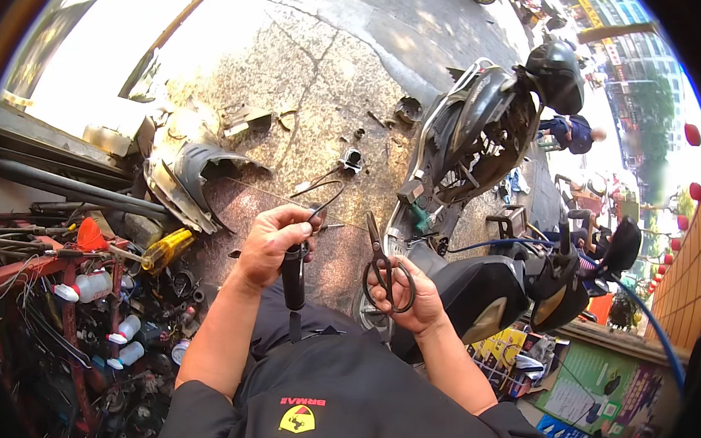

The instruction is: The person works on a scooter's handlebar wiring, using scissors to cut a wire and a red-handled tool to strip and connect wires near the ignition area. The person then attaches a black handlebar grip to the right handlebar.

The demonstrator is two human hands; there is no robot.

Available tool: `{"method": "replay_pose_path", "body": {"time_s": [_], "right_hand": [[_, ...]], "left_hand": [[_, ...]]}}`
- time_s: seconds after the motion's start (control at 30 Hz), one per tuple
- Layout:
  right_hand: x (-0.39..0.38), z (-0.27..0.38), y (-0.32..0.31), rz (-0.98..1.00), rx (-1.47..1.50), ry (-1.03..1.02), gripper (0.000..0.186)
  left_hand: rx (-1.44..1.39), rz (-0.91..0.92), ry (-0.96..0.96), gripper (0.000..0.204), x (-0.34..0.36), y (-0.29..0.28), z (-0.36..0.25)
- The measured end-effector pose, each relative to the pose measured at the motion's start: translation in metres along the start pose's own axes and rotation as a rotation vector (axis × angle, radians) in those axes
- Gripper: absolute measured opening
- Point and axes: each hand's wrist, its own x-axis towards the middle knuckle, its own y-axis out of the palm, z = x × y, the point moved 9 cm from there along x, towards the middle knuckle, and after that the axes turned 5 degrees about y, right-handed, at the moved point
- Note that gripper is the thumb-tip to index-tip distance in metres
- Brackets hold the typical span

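Note:
My left hand is closed round a black cylindrical handlebar grip, from whose upper end a thin black cable loops up and away toward a small metal housing on the concrete. In my right hand is a pair of large black scissors, blades pointing upward, with fingers around the looped handles. The two hands are apart, in front of my black-clad body.
A partly stripped scooter stands ahead at right with a green power tool on it; a black seat is nearer. At left are panels and a red parts rack. A person is farther off.

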Motion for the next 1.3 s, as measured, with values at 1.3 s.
{"method": "replay_pose_path", "body": {"time_s": [1.3], "right_hand": [[0.502, 0.714, 0.045, -0.134, -0.844, -0.472, 0.038]], "left_hand": [[0.442, 0.357, -0.316, 0.027, 0.831, 0.159, -0.239]]}}
